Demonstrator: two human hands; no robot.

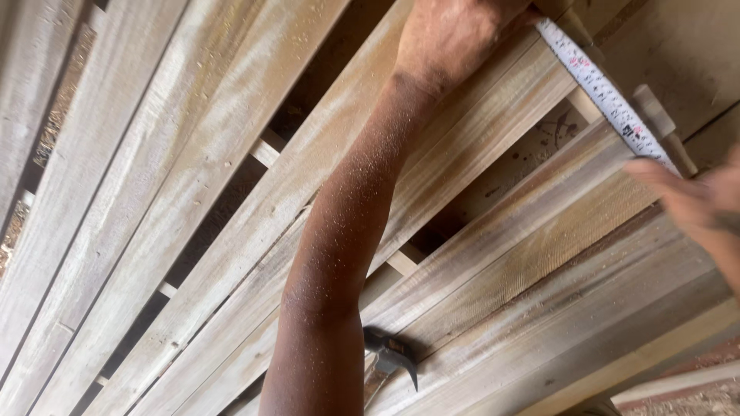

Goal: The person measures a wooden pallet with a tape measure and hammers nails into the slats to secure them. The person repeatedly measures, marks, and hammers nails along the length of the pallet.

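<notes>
Sawdust is sticking all over the forearm that's filling the middle of the view, running from the bottom edge up to the left hand [455, 35], which is pressing down on the top end of a tape measure [609, 96] near the upper edge. Can't tell how the fingers are sitting, since they're cut off by the frame, so whether that hand is pinching the tape or just pinning it flat is anybody's guess. The tape itself is a white strip with small black and red markings, lying diagonally across the pale wooden planks [231, 192] toward the right side. The right hand [697, 200] is coming in blurry from the right edge, fingers loosely spread, with the fingertips touching or just beside the lower end of the tape, not really wrapped around anything. Down by the elbow a claw hammer [393, 358] with a dark head is lying on the boards, partly hidden behind the arm. The planks are running diagonally with dark gaps between some of them, showing cross battens [266, 150] underneath, and everything's looking dusty. No packages or signs showing anywhere, just the printed scale on the tape.
</notes>
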